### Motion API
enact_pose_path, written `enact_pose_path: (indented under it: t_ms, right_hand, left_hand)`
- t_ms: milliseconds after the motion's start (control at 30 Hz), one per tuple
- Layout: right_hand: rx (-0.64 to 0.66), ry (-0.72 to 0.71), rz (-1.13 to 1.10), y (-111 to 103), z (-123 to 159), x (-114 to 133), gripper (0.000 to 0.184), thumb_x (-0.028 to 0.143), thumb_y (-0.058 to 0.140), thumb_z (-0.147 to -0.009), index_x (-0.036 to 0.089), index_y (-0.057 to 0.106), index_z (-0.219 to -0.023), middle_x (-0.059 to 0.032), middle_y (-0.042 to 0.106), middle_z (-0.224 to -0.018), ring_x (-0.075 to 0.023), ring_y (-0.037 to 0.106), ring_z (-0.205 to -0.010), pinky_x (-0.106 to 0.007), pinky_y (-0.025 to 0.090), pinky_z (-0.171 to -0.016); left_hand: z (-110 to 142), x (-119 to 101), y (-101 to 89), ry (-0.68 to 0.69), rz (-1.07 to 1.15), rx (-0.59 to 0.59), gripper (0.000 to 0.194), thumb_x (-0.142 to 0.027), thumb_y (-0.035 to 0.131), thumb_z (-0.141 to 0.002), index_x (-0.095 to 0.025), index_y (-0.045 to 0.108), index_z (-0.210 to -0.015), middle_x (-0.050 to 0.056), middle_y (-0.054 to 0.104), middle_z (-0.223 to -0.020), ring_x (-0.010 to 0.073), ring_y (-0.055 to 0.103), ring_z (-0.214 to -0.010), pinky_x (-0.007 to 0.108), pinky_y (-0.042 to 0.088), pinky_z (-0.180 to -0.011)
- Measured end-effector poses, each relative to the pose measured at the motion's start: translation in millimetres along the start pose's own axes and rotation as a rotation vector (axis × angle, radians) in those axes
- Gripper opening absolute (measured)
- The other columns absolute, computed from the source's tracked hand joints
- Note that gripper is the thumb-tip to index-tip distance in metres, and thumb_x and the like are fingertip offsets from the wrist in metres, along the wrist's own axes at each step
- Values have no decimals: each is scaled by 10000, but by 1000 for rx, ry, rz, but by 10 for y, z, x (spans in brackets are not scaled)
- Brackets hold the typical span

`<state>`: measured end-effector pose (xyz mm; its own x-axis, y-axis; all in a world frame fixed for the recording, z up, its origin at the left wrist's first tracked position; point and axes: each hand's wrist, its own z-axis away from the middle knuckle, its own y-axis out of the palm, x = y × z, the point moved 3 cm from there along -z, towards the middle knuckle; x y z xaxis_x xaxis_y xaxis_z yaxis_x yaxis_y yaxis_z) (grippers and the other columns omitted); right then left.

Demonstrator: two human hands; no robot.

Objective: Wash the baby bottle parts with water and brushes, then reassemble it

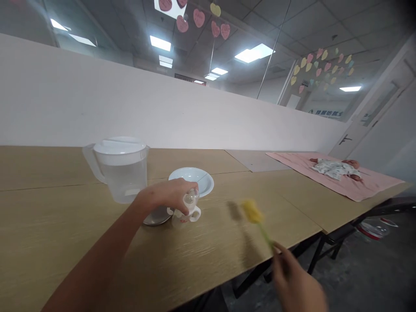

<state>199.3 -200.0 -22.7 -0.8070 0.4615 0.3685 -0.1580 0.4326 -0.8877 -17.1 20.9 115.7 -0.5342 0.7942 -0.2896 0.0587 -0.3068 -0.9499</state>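
My left hand [177,194] is closed around a small clear baby bottle [182,219] with white side handles and red print; its fingers cover much of the upper part. The bottle is just above or on the table; I cannot tell which. My right hand [294,277], near the table's front edge, grips the green handle of a bottle brush [251,211]. The brush's yellow head points up and left, blurred by motion, apart from the bottle. Behind my left hand sits a white bowl [206,184], and a round metal dish [157,216] is partly hidden under my wrist.
A clear lidded pitcher [121,173] stands at the back left, close to my left forearm. At the far right a baby doll [336,168] lies on a pink mat [354,190]. A white wall [162,108] runs behind the wooden table [97,251].
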Motion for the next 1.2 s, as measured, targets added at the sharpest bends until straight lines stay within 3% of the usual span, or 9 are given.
enact_pose_path:
  t_ms: [67, 167, 300, 433, 567, 767, 900, 1033, 1200]
  right_hand:
    - [78, -9, 89, 241, -290, 411, 387, 307, 311, -861, 196, 584, -1111, -120, 692, -811, -223, 660, -694, -253, 423, -496]
    - [217, -75, 146, 554, -658, 920, 341, 194, 302, -858, 124, 627, -932, -140, 679, -813, -195, 649, -710, -238, 397, -541]
    - [323, -152, 138, 691, -974, 1110, 276, 151, 364, -837, 88, 632, -852, -165, 666, -867, -192, 637, -784, -240, 375, -596]
    - [291, -201, 45, 440, -1193, 1191, 384, 270, 307, -894, 101, 636, -789, -155, 662, -822, -193, 617, -745, -252, 360, -590]
    - [231, -406, -320, 133, -1234, 1636, 460, 455, 268, -905, 156, 598, -1016, -57, 648, -804, -137, 582, -694, -223, 365, -602]
    - [238, -566, -235, 82, -1231, 2090, 380, 500, 519, -768, 151, 633, -869, -51, 621, -801, -136, 519, -697, -223, 309, -581]
    - [398, -780, -264, -4, -1391, 2105, 287, 426, 555, -758, 169, 647, -847, 17, 576, -671, -85, 445, -589, -195, 279, -528]
    - [594, -919, -173, -89, -1587, 2165, 316, 443, 607, -716, 192, 675, -896, 37, 566, -649, -75, 445, -582, -181, 296, -518]
    - [776, -957, 13, -49, -1734, 2349, 451, 444, 715, -599, 226, 668, -992, 27, 603, -734, -94, 501, -646, -178, 331, -535]
  left_hand:
    - [-26, -38, 28, 42, -6, 10, 397, -379, 622, -571, -241, 539, -934, 15, 589, -905, 202, 550, -790, 240, 345, -530]
    - [-72, -59, 76, 56, -7, 16, 411, -384, 622, -575, -241, 539, -952, 17, 596, -907, 206, 563, -783, 245, 352, -534]
    - [-147, -10, 146, 33, 9, -2, 462, -396, 621, -573, -243, 524, -999, 24, 604, -906, 220, 573, -783, 250, 352, -516]
    - [-205, 69, 189, 63, 33, -24, 641, -390, 622, -578, -255, 446, -1179, 27, 608, -913, 229, 576, -809, 264, 389, -568]
    - [-222, 168, 172, 50, 88, -38, 858, -373, 665, -555, -243, 301, -1321, 39, 614, -957, 252, 579, -873, 279, 418, -643]
    - [-290, 374, 178, 132, 268, -49, 934, -356, 719, -526, -236, 261, -1331, 40, 609, -1022, 250, 565, -952, 291, 441, -737]
    - [-382, 464, 202, 250, 386, -87, 827, -337, 767, -473, -224, 414, -1213, 37, 582, -1085, 244, 534, -1023, 287, 435, -805]
    - [-427, 499, 213, 189, 385, -57, 704, -339, 770, -467, -198, 494, -1099, 37, 601, -1039, 235, 568, -937, 283, 449, -749]
    - [-425, 526, 229, 119, 375, -22, 521, -326, 764, -475, -182, 573, -937, 8, 634, -908, 201, 592, -835, 240, 444, -665]
